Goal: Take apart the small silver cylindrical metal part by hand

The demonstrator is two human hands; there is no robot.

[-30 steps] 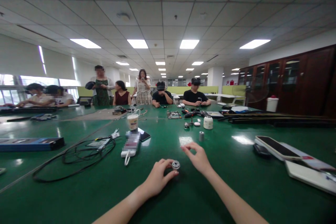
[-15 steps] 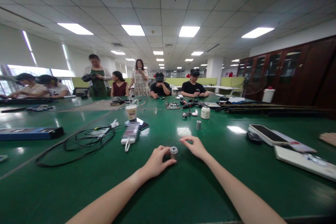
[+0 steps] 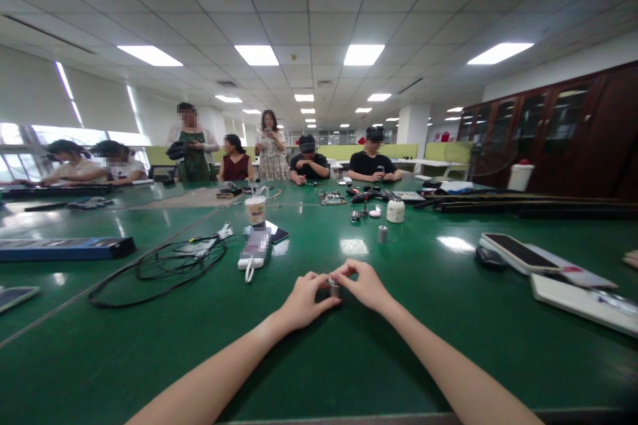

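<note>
A small silver metal cylinder [image 3: 334, 290] stands upright on the green table in front of me. My left hand [image 3: 305, 302] is closed around its left side, thumb at the near side and fingers at the far side. Over the cylinder's top, my right hand [image 3: 365, 284] has its thumb and fingertips pinched together. Whether a small part sits between those fingertips I cannot make out, and they hide most of the top. A second metal cylinder [image 3: 382, 234] stands farther off to the right.
Left of my hands lie a white device [image 3: 254, 249], a phone, a cup [image 3: 255, 210] and a looped black cable [image 3: 164, 265]. Phones and a white case [image 3: 583, 302] lie at right. Beyond are a white jar [image 3: 395, 210] and a circuit board [image 3: 332, 198]. Several people are across the table.
My right hand has moved left and its fingertips have come down onto the top of the metal cylinder. My left hand keeps its hold. The view has shifted slightly.
</note>
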